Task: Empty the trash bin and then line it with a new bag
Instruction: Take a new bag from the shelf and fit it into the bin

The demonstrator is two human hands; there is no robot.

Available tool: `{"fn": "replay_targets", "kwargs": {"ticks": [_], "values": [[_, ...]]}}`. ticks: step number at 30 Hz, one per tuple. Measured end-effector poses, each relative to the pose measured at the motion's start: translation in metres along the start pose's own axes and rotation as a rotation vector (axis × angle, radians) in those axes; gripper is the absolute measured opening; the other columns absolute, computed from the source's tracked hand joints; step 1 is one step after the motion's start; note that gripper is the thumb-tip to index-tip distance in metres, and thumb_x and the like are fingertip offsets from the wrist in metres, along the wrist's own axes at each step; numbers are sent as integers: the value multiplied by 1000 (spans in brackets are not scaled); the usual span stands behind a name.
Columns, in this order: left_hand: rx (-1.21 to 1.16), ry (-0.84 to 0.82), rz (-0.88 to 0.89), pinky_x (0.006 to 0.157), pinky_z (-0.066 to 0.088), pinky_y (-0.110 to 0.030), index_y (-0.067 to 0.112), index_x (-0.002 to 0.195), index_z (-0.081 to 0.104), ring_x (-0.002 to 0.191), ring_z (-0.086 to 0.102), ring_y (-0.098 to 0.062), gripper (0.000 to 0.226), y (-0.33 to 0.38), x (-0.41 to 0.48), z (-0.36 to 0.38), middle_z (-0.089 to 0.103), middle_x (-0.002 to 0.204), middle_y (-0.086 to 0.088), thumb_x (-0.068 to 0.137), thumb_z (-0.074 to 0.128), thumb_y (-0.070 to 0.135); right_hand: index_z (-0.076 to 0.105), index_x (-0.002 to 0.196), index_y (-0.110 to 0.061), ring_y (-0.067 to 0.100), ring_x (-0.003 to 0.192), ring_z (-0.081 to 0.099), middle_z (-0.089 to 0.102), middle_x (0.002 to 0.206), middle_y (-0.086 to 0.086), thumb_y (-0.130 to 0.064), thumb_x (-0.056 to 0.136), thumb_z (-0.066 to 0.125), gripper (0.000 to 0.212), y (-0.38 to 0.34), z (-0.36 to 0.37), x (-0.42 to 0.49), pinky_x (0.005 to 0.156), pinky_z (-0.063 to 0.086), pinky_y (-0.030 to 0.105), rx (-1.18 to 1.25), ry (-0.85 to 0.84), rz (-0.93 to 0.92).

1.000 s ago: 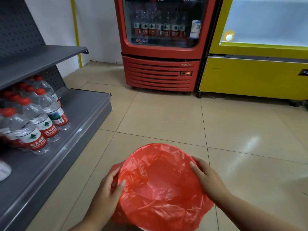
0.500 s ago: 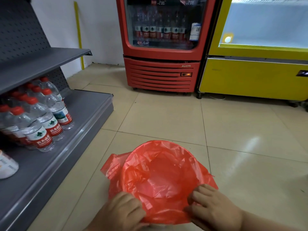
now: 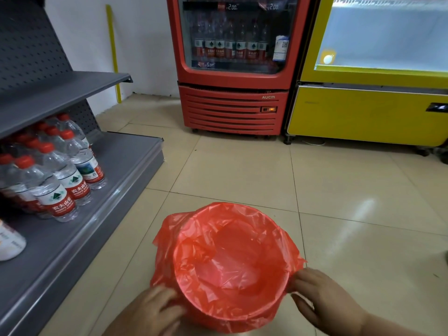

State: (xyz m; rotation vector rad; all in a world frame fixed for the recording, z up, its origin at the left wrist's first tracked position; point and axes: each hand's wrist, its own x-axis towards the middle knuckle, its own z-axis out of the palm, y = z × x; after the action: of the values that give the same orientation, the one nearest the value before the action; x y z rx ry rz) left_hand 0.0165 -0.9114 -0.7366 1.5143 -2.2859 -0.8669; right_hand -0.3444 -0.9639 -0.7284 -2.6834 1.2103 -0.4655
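Bag [image 3: 230, 258] | red film over hidden bin, on floor [image 3: 363, 263], 6 o'clock | likely light, limp, slippery, tearable | left hand [image 3: 155, 309], rim's 7 o'clock, curled on overhang, grip unclear | right hand [image 3: 322, 297], 4 o'clock, pinches overhang | best held by overhang

Open floor [image 3: 242, 170] ahead and right of the bin [image 3: 230, 263]. Shelf [image 3: 109, 190] with bottles [image 3: 65, 175] crowds the left side; red fridge [image 3: 232, 110] and yellow fridge [image 3: 363, 115] wall off the far end.
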Motion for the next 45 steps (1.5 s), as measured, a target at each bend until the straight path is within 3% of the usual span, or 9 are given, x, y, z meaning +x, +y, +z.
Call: {"fn": "replay_targets", "kwargs": {"ticks": [1,4,7,11,16,23,29,33,45], "values": [[-88,11,-53,93,34,-6,48,96,58,104,48,13,24,0,2,-4,52,109,31,73,56,43,53,85,-43,-4,80,56,60,88,-19,-20,83,52,24,-2,-1,2,69,45,12,143,42,157],[-330,512,-192,77,47,-27,47,74,61,78,60,3,15,-1,12,-5,63,87,19,70,52,35,55,75,-35,5,78,58,62,82,-12,-13,92,52,28,-11,-4,16,65,43,15,572,224,623],[-436,721,-317,89,44,-34,39,88,57,89,54,-4,12,15,35,-16,55,100,3,81,47,40,58,106,-30,7,95,57,56,109,-10,-21,96,48,17,-21,-11,42,77,46,19,715,307,779],[-459,572,-371,111,22,-35,28,134,40,130,25,-5,48,33,63,-25,31,141,10,93,33,52,52,129,-32,10,114,51,54,115,-15,-28,98,44,33,-28,-13,67,103,41,33,923,268,869],[-932,390,-644,109,34,-48,35,130,50,124,50,-20,78,18,64,-1,53,136,2,71,31,84,65,110,-42,15,109,62,67,113,-12,-46,96,39,30,-27,-5,73,99,48,43,988,180,983],[-867,468,-619,89,52,-49,27,94,71,90,70,-22,28,22,74,-15,73,99,-8,77,59,46,66,86,-35,18,91,67,72,94,-4,-41,96,42,27,-19,-2,78,89,54,43,926,182,1014],[-725,340,-712,80,55,-53,25,83,70,80,70,-35,23,19,89,-9,75,80,-12,77,48,20,66,103,-12,23,88,62,70,99,8,-27,100,32,37,-8,-1,92,75,47,33,518,103,907],[-677,337,-735,72,56,-40,20,74,68,73,70,-31,24,32,95,-16,73,75,-12,80,48,9,63,106,-10,28,93,61,70,102,11,-21,99,35,31,5,2,100,68,36,28,304,51,862],[-719,227,-745,85,54,-50,20,85,71,76,72,-28,33,18,81,-15,76,78,-7,56,58,26,61,103,-6,29,94,60,66,103,14,-30,100,33,37,5,-1,95,71,38,29,297,-81,900]]}}
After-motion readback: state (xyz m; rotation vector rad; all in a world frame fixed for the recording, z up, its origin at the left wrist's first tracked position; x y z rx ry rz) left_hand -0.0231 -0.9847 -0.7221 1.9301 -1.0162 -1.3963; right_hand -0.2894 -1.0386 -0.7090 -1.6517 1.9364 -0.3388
